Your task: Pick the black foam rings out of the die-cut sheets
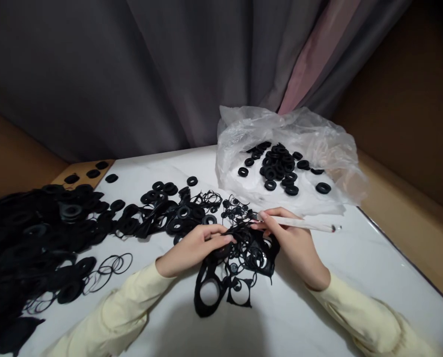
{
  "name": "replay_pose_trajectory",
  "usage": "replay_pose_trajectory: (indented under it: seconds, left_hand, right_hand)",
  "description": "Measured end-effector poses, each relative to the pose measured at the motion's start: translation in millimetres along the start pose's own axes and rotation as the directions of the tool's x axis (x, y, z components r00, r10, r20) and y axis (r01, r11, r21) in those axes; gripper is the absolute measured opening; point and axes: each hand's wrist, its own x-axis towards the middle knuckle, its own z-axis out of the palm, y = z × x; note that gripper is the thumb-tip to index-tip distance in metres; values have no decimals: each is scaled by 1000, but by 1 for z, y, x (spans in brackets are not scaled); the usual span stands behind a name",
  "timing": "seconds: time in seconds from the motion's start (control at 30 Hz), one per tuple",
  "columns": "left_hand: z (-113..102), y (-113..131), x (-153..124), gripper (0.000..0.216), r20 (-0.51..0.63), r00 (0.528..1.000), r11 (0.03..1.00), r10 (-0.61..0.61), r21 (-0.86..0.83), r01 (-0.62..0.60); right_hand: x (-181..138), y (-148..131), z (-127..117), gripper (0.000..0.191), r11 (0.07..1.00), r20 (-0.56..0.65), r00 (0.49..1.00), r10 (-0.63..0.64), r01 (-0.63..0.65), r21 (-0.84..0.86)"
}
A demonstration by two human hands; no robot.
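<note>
My left hand is closed, with thumb and fingertips pinching a black rubber-looking piece at the middle of the table. In my right hand is a slim white pen-like tool, its dark tip toward the left hand and its other end pointing right. The tip meets the dark pieces, and its exact form cannot be made out. Between and below the hands lie black scraps with round cut-outs, thin strips and small discs. Part of this tangle is hidden by the fingers.
A large heap of black rings and scraps covers the left side. Thin black loops lie beside it. At the back right, a clear plastic bag holds several black rings. A grey curtain hangs behind the white table.
</note>
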Motion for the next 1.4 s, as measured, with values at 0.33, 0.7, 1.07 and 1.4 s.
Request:
replay_pose_trajectory:
  seconds: [0.33,0.7,1.07,1.4]
  left_hand:
    - [4,0,-1,37,-102,986,928,-131,-362,86]
    - [12,-15,0,31,-301,946,849,-120,-525,-59]
    - [12,-30,3,24,-353,936,951,-3,-289,-106]
    - [18,-32,2,25,-408,913,950,-12,-291,-117]
  right_hand:
    - [11,-5,-12,18,935,44,999,-16,-1,355]
    - [0,8,7,23,985,292,956,9,-59,160]
    - [8,5,24,15,930,436,894,103,-242,276]
    - [0,15,33,20,984,398,911,110,-157,89]
